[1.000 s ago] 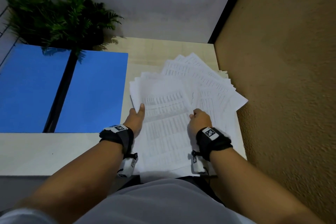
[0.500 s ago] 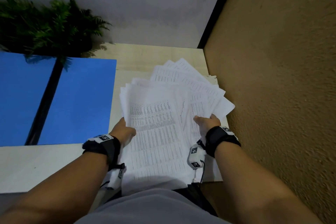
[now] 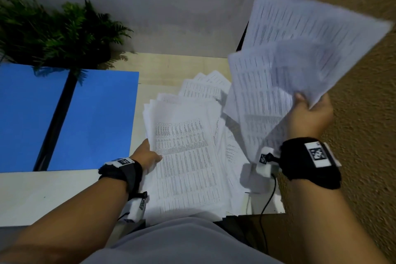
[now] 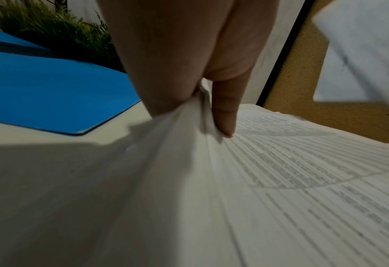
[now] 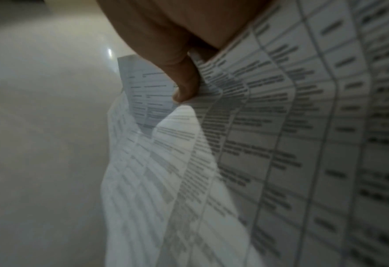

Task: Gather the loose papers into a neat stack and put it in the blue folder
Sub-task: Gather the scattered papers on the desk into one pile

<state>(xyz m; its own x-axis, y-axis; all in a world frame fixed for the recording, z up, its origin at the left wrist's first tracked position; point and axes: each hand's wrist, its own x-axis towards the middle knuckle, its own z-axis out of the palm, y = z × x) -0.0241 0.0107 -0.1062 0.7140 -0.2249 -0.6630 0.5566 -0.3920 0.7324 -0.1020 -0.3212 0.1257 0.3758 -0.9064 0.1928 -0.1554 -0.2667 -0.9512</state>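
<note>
So I'm mid-gather here: my right hand (image 3: 308, 117) has a few sheets (image 3: 289, 66) pinched at one corner, thumb on top and fingers underneath, held up in the air above and to the right of the main pile (image 3: 188, 152). They're fanned out and flopping, not lined up at all. My left hand (image 3: 147, 156) is clamped on the pile's left edge, thumb (image 4: 224, 115) pressed on the top page and the other fingers tucked under the bunched edge, so that side is gripped too. The pile itself lies on the desk (image 3: 42, 195), just to the right of the blue folder (image 3: 96, 118), which is lying open and flat with a fern (image 3: 60, 34) behind it. More pages are still splayed out from under the far end of the pile. Tip for this bit, I reckon: don't just drop the lifted sheets on top by that one corner, they'll land crooked. Lower them onto the pile so the long edges match, keep the left hand as a stop to butt them against, then pull in the fanned stragglers at the far end. Only after that stand the lot on edge and tap it square. A corner pinch on floppy paper can crease or let one slip, so shift the grip toward mid-edge.
</note>
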